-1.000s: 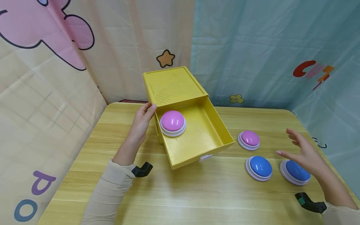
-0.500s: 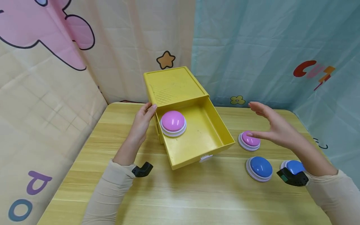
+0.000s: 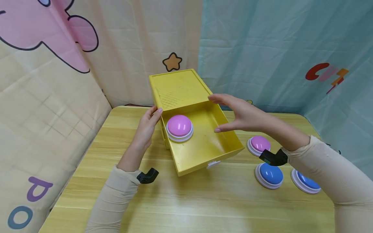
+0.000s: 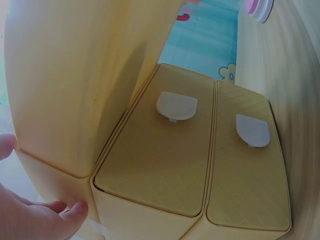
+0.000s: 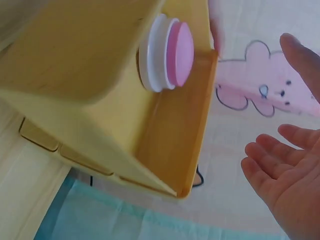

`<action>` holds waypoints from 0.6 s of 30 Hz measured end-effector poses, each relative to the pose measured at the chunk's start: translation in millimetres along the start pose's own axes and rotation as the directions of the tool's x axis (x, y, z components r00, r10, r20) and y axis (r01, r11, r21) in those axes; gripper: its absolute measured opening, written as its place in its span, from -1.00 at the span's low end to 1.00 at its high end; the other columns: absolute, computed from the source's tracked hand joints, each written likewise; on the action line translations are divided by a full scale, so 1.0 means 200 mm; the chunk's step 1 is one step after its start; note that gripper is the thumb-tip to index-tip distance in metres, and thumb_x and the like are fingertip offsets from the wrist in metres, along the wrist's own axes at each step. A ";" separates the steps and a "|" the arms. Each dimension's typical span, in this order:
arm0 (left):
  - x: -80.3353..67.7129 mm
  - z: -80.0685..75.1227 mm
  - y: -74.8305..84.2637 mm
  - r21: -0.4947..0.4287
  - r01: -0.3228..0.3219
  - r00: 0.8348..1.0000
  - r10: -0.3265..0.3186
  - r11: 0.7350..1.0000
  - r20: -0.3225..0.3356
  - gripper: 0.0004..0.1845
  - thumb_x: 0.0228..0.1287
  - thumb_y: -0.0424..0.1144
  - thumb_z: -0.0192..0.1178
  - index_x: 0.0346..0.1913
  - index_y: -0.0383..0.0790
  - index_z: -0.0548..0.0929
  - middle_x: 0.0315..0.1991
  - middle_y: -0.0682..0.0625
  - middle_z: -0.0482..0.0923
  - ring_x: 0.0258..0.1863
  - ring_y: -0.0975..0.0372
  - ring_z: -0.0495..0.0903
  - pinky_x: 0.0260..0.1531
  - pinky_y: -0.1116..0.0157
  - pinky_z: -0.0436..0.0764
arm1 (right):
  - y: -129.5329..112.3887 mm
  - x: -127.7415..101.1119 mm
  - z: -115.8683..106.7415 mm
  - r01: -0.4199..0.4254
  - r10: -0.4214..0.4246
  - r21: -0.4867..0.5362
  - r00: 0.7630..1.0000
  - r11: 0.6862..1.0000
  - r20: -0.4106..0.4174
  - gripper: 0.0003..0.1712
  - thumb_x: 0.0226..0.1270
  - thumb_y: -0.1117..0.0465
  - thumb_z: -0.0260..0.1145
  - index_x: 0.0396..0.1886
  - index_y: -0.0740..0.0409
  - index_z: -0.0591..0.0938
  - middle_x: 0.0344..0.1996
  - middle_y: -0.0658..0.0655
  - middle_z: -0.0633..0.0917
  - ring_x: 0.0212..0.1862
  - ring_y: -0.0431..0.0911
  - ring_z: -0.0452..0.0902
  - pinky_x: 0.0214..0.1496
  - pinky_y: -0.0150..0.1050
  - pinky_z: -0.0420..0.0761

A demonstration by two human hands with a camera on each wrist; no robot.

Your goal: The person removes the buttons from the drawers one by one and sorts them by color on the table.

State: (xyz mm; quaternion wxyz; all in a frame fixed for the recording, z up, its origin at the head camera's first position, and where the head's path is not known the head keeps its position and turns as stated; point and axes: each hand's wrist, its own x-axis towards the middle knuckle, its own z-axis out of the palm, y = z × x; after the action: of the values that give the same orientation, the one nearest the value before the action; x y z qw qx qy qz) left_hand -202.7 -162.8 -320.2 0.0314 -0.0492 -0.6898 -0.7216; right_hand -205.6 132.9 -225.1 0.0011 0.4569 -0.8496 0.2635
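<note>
A yellow drawer cabinet (image 3: 180,85) stands at the back of the table with its top drawer (image 3: 201,155) pulled out. Inside that drawer, on the left, sits a pink push button (image 3: 179,125) with a white base. My left hand (image 3: 145,127) rests against the cabinet's left front corner; the left wrist view shows its fingers (image 4: 75,215) touching the side wall. Over the drawer's right part hovers my right hand (image 3: 243,113), thumb and fingers spread apart, holding nothing. In the right wrist view, the pink button (image 5: 182,55) lies beyond the drawer wall.
To the right of the cabinet, a second pink button (image 3: 258,143) and two blue buttons (image 3: 271,173) (image 3: 309,182) stand on the wooden table (image 3: 221,207). Two lower drawers (image 4: 155,145) are closed, each with a white handle. Printed curtains (image 3: 262,48) hang behind and beside the table.
My right hand has moved left from above the blue button on the right, past the table's pink button, to over the drawer. The left hand and cabinet have stayed in place.
</note>
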 end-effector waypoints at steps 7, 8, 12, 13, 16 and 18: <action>0.00 0.00 0.00 0.008 0.007 1.000 -0.007 1.000 -0.004 -0.25 0.32 -0.01 -0.02 0.35 -0.41 -0.03 0.33 -0.19 0.02 0.27 0.10 0.09 0.26 0.23 0.05 | -0.03 0.20 0.09 0.006 -0.004 -0.010 0.991 1.000 0.130 -0.04 -0.07 0.00 0.46 0.26 0.31 0.24 0.18 0.23 0.35 0.20 0.01 0.24 0.25 -0.17 0.20; 0.00 0.00 0.00 0.009 0.006 1.000 -0.006 1.000 -0.003 -0.25 0.32 -0.01 -0.02 0.35 -0.41 -0.03 0.33 -0.19 0.01 0.27 0.09 0.09 0.26 0.23 0.04 | -0.04 0.23 0.10 0.001 0.002 -0.017 0.989 1.000 0.150 -0.05 -0.07 0.00 0.46 0.25 0.30 0.24 0.18 0.22 0.35 0.20 0.00 0.24 0.25 -0.19 0.20; 0.00 0.01 0.01 0.002 0.008 1.000 -0.008 1.000 -0.002 -0.26 0.32 -0.02 -0.02 0.35 -0.42 -0.03 0.32 -0.20 0.01 0.27 0.10 0.09 0.26 0.25 0.06 | -0.04 0.29 0.15 -0.018 0.029 -0.048 0.974 0.999 0.226 -0.06 -0.08 0.00 0.46 0.24 0.33 0.26 0.17 0.23 0.37 0.21 -0.02 0.24 0.25 -0.21 0.20; 0.00 0.01 0.01 0.000 0.008 1.000 -0.008 1.000 -0.004 -0.26 0.32 -0.02 -0.02 0.35 -0.42 -0.03 0.32 -0.20 0.02 0.27 0.11 0.09 0.26 0.25 0.06 | -0.04 0.31 0.16 -0.022 0.035 -0.058 0.970 0.998 0.241 -0.06 -0.08 0.00 0.46 0.24 0.34 0.26 0.17 0.23 0.38 0.21 -0.02 0.24 0.25 -0.21 0.21; 0.00 0.01 0.01 -0.003 0.008 1.000 -0.008 1.000 -0.009 -0.27 0.32 -0.03 -0.02 0.34 -0.43 -0.02 0.32 -0.20 0.02 0.27 0.12 0.09 0.25 0.27 0.07 | -0.03 0.34 0.18 -0.028 0.052 -0.090 0.960 0.996 0.277 -0.06 -0.08 0.01 0.47 0.23 0.36 0.27 0.16 0.23 0.39 0.20 0.00 0.25 0.25 -0.20 0.22; 0.00 0.01 0.01 -0.003 0.009 1.000 -0.009 1.000 -0.014 -0.27 0.33 -0.04 -0.02 0.34 -0.43 -0.02 0.32 -0.21 0.03 0.27 0.12 0.09 0.25 0.27 0.07 | -0.03 0.36 0.19 -0.036 0.066 -0.107 0.953 0.994 0.297 -0.06 -0.08 0.01 0.47 0.23 0.36 0.27 0.16 0.23 0.39 0.19 0.00 0.26 0.24 -0.21 0.22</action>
State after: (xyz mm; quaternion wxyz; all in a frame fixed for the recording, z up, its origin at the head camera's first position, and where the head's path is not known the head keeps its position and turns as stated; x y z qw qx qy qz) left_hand -201.9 -160.2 -318.8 0.0331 -0.0410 -0.6886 -0.7232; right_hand -234.3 56.4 -238.4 -0.1115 0.4689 -0.8636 0.1480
